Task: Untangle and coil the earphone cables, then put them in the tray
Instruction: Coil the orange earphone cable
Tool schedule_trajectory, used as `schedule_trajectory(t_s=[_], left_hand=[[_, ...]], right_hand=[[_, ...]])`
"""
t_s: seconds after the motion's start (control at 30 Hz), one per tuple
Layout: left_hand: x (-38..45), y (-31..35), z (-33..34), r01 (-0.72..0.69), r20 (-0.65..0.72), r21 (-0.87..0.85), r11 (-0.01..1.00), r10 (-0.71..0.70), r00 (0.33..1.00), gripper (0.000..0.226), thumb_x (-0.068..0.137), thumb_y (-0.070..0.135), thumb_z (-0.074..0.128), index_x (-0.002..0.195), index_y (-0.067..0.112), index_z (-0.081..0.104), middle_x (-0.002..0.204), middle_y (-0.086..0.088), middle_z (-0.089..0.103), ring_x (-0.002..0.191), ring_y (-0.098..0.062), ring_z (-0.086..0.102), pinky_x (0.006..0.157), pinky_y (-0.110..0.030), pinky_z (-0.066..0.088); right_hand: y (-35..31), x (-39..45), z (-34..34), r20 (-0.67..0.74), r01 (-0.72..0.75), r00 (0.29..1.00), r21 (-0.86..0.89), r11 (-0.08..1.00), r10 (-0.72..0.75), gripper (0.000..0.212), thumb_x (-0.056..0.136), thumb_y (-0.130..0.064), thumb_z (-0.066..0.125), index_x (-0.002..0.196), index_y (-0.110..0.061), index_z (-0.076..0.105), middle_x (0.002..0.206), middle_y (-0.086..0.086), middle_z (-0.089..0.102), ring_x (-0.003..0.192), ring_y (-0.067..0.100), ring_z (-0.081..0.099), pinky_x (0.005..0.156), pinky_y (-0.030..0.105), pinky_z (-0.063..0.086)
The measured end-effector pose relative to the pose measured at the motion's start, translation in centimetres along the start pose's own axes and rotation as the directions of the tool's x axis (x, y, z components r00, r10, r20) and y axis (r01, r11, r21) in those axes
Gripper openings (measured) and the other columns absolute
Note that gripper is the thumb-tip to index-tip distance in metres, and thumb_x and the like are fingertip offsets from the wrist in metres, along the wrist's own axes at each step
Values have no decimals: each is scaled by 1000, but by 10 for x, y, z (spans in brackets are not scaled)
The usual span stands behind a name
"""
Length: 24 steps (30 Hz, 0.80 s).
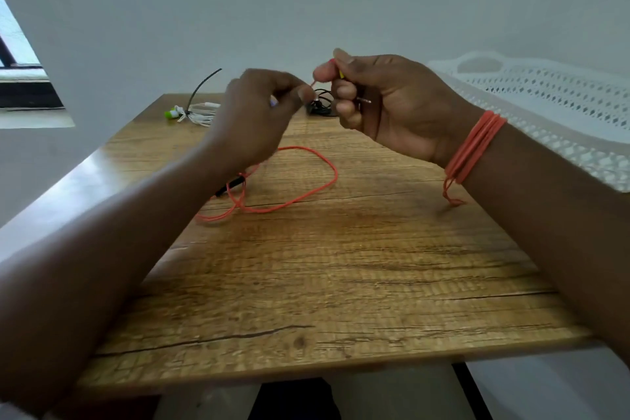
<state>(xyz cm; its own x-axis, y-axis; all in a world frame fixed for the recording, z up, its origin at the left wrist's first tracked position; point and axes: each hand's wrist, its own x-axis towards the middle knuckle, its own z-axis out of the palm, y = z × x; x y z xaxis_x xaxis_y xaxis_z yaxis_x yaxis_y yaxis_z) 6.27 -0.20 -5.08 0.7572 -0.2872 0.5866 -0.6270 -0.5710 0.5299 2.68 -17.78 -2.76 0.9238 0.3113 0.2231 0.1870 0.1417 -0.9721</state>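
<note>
An orange earphone cable (327,167) lies in a loose loop on the wooden table (341,266), its end rising to my hands. My right hand (385,102) is raised above the table and pinches the plug end of this cable, the metal jack sticking out below my fingers. My left hand (259,116) pinches the same cable a little to the left. A white coiled earphone (196,111) with green tips, tied with a black tie, lies at the far left. A black earphone (320,106) lies behind my hands, partly hidden. The white perforated tray (545,102) stands at the right.
A wall stands right behind the table's far edge. A window corner shows at the far left. Orange thread is wound round my right wrist (474,147). The table's front edge is near my body.
</note>
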Motion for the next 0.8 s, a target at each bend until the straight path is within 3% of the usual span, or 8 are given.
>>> schedule_trajectory(t_s=[0.13,0.27,0.33,0.4,0.47,0.57,0.67,0.8], left_hand=[[-10,9,11,-67,191,-99,993,85,978,32,96,18,53,67,31,56,57,12,58,54,4,52,59,-18,40],[-10,18,14,-129,281,-37,991,134,950,20,98,17,51,85,28,63,62,17,62,60,11,55,57,-3,34],[-12,19,13,-139,341,-33,990,142,929,20,100,20,49,109,28,66,78,13,65,72,11,57,63,-1,37],[-13,20,12,-152,378,-37,988,154,913,22,100,22,49,114,28,65,79,13,63,71,10,56,63,-5,38],[-13,22,11,-164,322,-60,985,174,931,20,99,23,50,109,26,67,76,7,64,69,1,58,65,-18,45],[-7,20,6,-123,112,-86,989,133,985,16,96,28,58,99,22,72,74,5,66,66,-5,60,61,-25,45],[-3,14,1,-82,-33,-26,996,81,996,11,90,35,64,87,27,69,77,17,63,62,11,53,56,-10,35],[-3,10,3,-93,-100,10,996,93,991,12,87,41,66,85,29,67,85,10,56,71,1,49,62,-23,39]], right_hand=[[2,0,9,51,60,996,280,958,-77,23,101,-7,41,109,6,59,77,3,61,73,12,64,67,17,55],[4,5,8,-96,198,979,276,940,-178,20,99,-1,46,113,10,55,87,10,70,92,23,71,81,24,57],[5,5,1,-245,285,924,-64,956,-292,20,97,0,50,114,9,57,89,13,71,90,24,72,81,26,57],[6,4,-5,-290,286,823,-533,796,-489,20,96,-1,52,112,6,62,87,13,71,81,15,73,75,22,57],[8,7,-9,-237,216,799,-745,631,-553,19,95,-4,51,109,1,64,83,9,71,74,9,70,71,21,56],[13,12,-9,-273,71,876,-744,665,-399,19,96,-9,49,106,-2,64,83,12,70,72,16,69,73,32,59],[14,8,-3,-260,-59,958,-594,802,-122,24,99,-10,48,104,8,64,74,10,66,63,17,64,62,26,56],[12,2,-1,-143,-110,989,-548,829,36,30,103,-20,44,100,-1,66,61,-1,52,58,13,56,55,23,47]])
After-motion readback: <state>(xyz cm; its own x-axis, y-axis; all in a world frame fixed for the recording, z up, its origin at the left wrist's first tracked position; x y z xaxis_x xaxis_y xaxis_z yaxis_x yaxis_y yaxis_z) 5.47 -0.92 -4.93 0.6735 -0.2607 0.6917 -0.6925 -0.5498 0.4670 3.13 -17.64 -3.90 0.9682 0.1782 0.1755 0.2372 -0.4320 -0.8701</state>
